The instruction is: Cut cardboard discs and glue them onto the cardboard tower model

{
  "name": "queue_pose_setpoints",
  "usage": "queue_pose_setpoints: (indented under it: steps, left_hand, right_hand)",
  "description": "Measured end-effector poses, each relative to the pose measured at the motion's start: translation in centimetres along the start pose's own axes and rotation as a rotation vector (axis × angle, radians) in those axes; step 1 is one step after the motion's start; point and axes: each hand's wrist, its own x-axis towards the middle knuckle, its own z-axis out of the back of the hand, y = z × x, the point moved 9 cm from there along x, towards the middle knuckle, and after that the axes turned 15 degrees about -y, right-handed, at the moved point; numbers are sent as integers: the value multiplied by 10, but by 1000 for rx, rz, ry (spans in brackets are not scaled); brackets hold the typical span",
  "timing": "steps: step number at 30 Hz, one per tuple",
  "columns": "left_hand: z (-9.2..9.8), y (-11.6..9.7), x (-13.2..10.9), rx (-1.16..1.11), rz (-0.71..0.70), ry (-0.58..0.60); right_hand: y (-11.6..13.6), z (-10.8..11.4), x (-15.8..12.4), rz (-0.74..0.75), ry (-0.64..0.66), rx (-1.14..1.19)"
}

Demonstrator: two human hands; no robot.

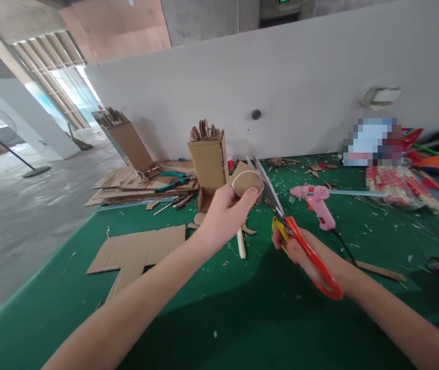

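Observation:
My left hand [229, 213] pinches a small piece of cardboard [247, 182] with a white curved line drawn on it. In my right hand [300, 252] are scissors [271, 192] with one red and one yellow handle, my fingers in the loops. The blades point up and away, parted at the tips, at the right edge of the cardboard piece. Whether they bite into it I cannot tell. Beneath the left hand lie a pale stick [241, 243] and cardboard offcuts [248, 227].
A cardboard box structure [209, 164] stands behind my hands, another [129, 144] further left beside stacked cardboard sheets. Teal-handled pliers [171, 182] lie there. A pink glue gun [315, 198] sits to the right. Cut cardboard [142, 246] rests on the green tabletop [219, 308] at left.

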Motion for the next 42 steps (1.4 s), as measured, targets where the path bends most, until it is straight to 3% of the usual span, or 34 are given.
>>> queue_pose_setpoints:
  steps: [5, 12, 16, 22, 29, 35, 42]
  left_hand:
    - [1, -2, 4, 72, -53, 88]
    - [-1, -10, 4, 115, -89, 159]
    - [-1, -10, 4, 133, -95, 159]
    - [0, -2, 3, 67, -15, 114]
    - [5, 6, 1, -49, 106, -69]
    - [5, 3, 4, 53, 49, 13]
    - [0, 0, 5, 131, -13, 143]
  right_hand:
    - [-2, -2, -4, -7, 64, 4]
    - [-9, 0, 1, -10, -61, -48]
    - [-9, -2, 2, -38, -60, -66]
    - [-7, 5, 2, -85, -80, -168]
    - [-5, 10, 5, -16, -123, -296]
    - [-5, 7, 4, -19, -142, -213]
    - [0, 2, -1, -32, 2, -22]
